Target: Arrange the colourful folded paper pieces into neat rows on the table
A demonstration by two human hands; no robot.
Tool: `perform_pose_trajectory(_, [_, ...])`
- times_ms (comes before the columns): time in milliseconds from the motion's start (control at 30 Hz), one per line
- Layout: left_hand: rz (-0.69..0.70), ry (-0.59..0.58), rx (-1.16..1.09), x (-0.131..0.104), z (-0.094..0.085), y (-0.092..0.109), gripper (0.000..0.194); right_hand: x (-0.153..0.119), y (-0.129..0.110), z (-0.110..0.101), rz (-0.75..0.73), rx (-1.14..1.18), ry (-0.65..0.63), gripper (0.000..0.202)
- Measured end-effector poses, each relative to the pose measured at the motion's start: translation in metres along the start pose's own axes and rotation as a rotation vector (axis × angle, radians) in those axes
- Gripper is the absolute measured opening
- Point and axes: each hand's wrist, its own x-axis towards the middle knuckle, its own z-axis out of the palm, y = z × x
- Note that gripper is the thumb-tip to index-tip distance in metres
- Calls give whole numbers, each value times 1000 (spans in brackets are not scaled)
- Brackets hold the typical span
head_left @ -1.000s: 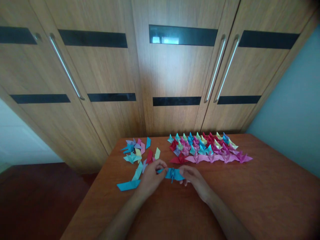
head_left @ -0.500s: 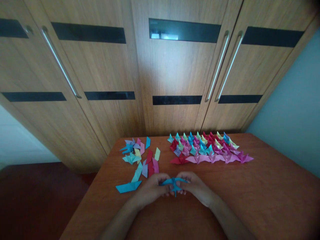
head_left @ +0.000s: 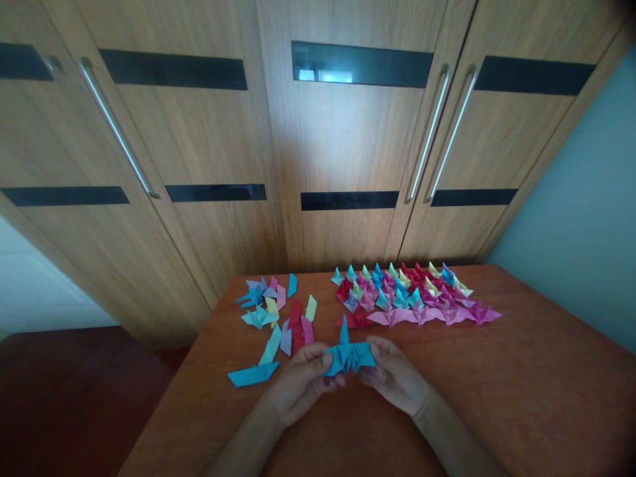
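A blue origami crane (head_left: 350, 358) is held up over the near part of the table, its wings spread sideways and one narrow point sticking up. My left hand (head_left: 304, 377) pinches the left wing, with the thumb on top. The right wing is gripped by my right hand (head_left: 397, 374), its fingers partly hidden behind the paper. To the left of my hands lie a flat blue folded paper strip (head_left: 253, 375) and a turquoise folded strip (head_left: 271, 346).
Rows of colourful origami cranes (head_left: 397, 298) stand at the back right of the table (head_left: 497, 391). Several folded pieces, among them a red strip (head_left: 296, 324) and a turquoise crane (head_left: 258, 318), lie at the back left. Behind rises a wooden wardrobe (head_left: 342, 146).
The crane has been tilted in my hands, so its wings show broad side on and a point now stands upward. My hands are slightly farther apart. The view has shifted a little.
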Motion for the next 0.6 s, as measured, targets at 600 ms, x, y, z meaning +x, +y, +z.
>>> perform_pose_trajectory(600, [52, 126, 175, 3, -2, 8, 28, -1, -19, 7, -193, -550, 136, 35])
